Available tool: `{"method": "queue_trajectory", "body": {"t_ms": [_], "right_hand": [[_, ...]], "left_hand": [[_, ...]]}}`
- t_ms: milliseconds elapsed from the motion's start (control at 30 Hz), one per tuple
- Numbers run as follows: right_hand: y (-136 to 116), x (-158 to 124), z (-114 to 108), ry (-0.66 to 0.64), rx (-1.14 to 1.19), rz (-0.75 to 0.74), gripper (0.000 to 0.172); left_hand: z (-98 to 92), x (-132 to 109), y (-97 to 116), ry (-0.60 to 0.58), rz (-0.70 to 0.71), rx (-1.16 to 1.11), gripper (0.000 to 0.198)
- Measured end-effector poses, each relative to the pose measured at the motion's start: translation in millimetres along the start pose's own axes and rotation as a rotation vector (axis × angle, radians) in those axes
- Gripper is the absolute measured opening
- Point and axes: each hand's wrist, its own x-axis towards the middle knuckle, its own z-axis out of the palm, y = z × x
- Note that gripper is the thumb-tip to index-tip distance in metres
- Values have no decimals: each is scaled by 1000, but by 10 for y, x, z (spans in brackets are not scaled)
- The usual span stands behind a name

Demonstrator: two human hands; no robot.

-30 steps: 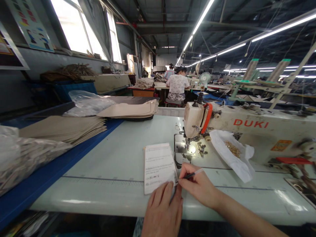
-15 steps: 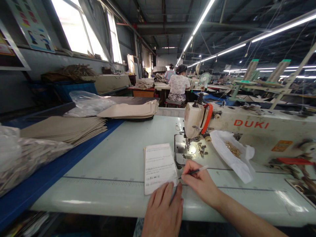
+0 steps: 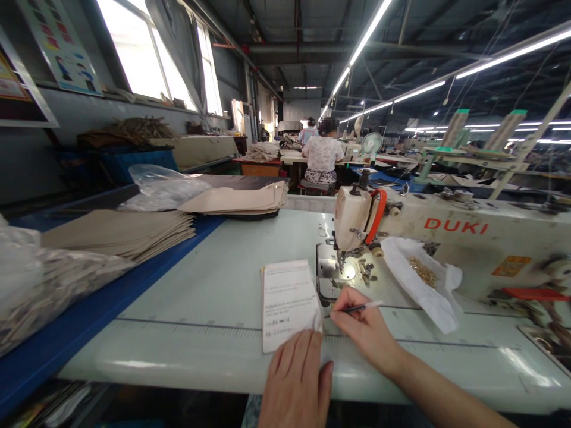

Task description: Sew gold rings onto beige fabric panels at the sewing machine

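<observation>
Two bright windows [image 3: 147, 53] high on the left wall, posters beside them, long tube lights [image 3: 370, 27] under a dark roof. Far left on the blue ledge [image 3: 89, 315], a clear bag of small grey pieces [image 3: 44, 279], then a stack of beige cut panels [image 3: 125, 229], a crumpled plastic bag [image 3: 160, 187] and a second beige stack [image 3: 236, 199] farther back. Pale green sewing table [image 3: 200, 279] across the middle, ruler scale printed along its near part. Beyond it, a seated co-worker [image 3: 322, 157] back turned at another bench, a small fan [image 3: 371, 142] just to the right. On the table's near part, just left of the needle plate [image 3: 332, 273], a printed paper slip [image 3: 288, 303]: white, upright oblong, lines of print at top and middle, darker marks low down, lower right corner curled up. Left hand [image 3: 297, 380] flat and empty, fingertips pressing the slip's bottom edge. Right hand [image 3: 363, 330] closed around a thin pen [image 3: 357, 308], held nearly level, tip just off the slip's right edge. Cream DUKI sewing machine [image 3: 446, 229] at right, red lettering, orange guard on the head; beneath its arm, a white paper bag [image 3: 419, 276] of small brass bits. Thread cones [image 3: 455, 125] behind.
</observation>
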Motion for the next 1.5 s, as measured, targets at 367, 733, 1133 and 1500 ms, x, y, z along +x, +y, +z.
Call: {"method": "queue_trajectory", "body": {"t_ms": [367, 733, 1133, 1500], "right_hand": [[-172, 30, 161, -114, -11, -80, 5], [-67, 111, 368, -133, 22, 17, 7], [-58, 86, 364, -174, -41, -10, 8], [-67, 62, 343, -168, -143, -52, 12]], "left_hand": [[28, -52, -33, -31, 4, -43, 29], [10, -66, -62, -33, 77, 4, 28], [45, -127, -75, -1, 27, -86, 25], [15, -98, -47, 12, -1, -119, 24]]}}
